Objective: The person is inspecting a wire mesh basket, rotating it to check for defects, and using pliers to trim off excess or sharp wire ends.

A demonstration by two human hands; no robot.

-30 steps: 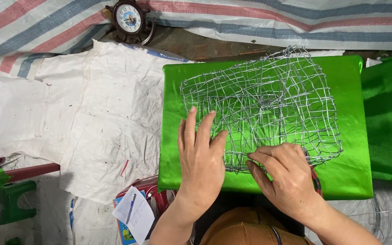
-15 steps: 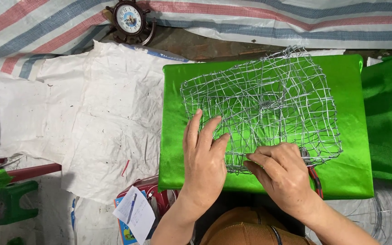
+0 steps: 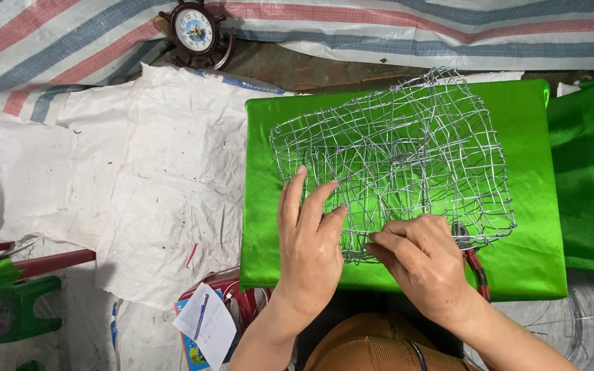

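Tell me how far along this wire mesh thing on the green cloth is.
Done: most of the wire mesh is already woven into a wide grid lying on the green cloth. In hand: the left hand presses its near edge flat while the right hand pinches wire there. Left: that near edge looks uneven; red-handled pliers lie beside it.

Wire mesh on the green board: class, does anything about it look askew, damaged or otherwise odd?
Yes. The wire mesh is crumpled: its squares are bent and overlapping rather than even, and its far edge lifts off the green board. The left hand presses flat on its near corner; the right hand pinches its near edge.
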